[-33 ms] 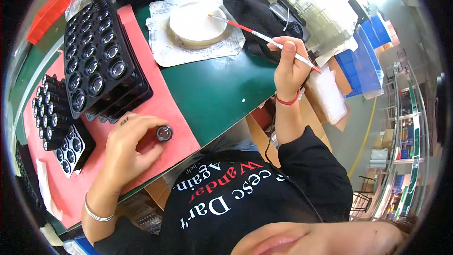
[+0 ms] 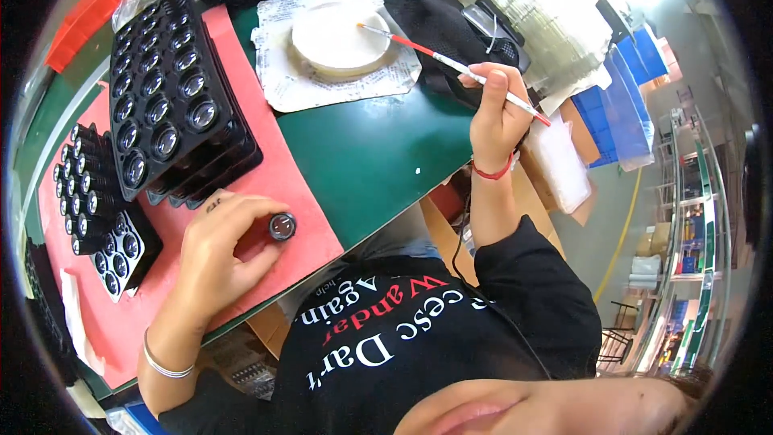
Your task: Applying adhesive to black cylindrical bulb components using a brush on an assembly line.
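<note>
My left hand (image 2: 224,246) rests low over the pink mat, thumb and fingers closed round a small black lens barrel (image 2: 282,226) with its glass end facing up. In my right hand (image 2: 497,117), a thin paintbrush (image 2: 420,49) with a red and white handle is pinched. Its orange-brown tip is over the white round dish (image 2: 332,42); whether it touches the surface I cannot tell. The dish stands on a sheet of printed paper (image 2: 294,101). Left of the paper, a stack of black trays (image 2: 173,165) holds rows of lens barrels.
The pink mat (image 2: 302,229) covers the left part of the green table (image 2: 362,145). A smaller black tray (image 2: 133,270) holds lens pieces, with several black barrels (image 2: 87,193) beside it. Black mesh cloth (image 2: 419,12) lies right of the dish. A red bin (image 2: 93,12) stands far left.
</note>
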Motion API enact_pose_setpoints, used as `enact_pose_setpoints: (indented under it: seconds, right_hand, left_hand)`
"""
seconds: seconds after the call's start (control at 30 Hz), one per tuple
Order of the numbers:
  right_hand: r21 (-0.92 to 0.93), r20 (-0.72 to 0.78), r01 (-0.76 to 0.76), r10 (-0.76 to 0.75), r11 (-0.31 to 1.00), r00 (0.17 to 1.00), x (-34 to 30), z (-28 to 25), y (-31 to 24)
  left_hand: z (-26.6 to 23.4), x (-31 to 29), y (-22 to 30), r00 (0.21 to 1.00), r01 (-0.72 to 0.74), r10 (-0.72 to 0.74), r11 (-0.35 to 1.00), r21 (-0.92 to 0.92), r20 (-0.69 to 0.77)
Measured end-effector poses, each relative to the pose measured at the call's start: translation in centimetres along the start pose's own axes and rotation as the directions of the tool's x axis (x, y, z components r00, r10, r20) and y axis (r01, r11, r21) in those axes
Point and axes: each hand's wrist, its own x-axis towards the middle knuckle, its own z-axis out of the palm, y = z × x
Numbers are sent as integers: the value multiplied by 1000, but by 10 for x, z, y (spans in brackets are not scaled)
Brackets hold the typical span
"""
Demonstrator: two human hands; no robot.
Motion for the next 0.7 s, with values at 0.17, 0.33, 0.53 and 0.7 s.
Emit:
enact_pose_setpoints:
  seconds: [0.17,0.33,0.53,0.7]
  right_hand:
    - [-59,-28,-25,23,998,999,1,-3,3]
    - [198,-200,-114,154,974,968,2,-6,10]
    - [823,-18,-194,366,534,931,-30,-5,-2]
    - [773,191,-262,183,578,964,-52,0,-15]
  left_hand:
    - [1,-4,0,999,24,-26,998,-60,-36]
    - [-6,-5,3,980,190,-198,918,-349,14]
    - [-10,-6,-1,865,423,-470,492,-761,177]
    - [-9,-5,-5,848,447,-497,480,-755,186]
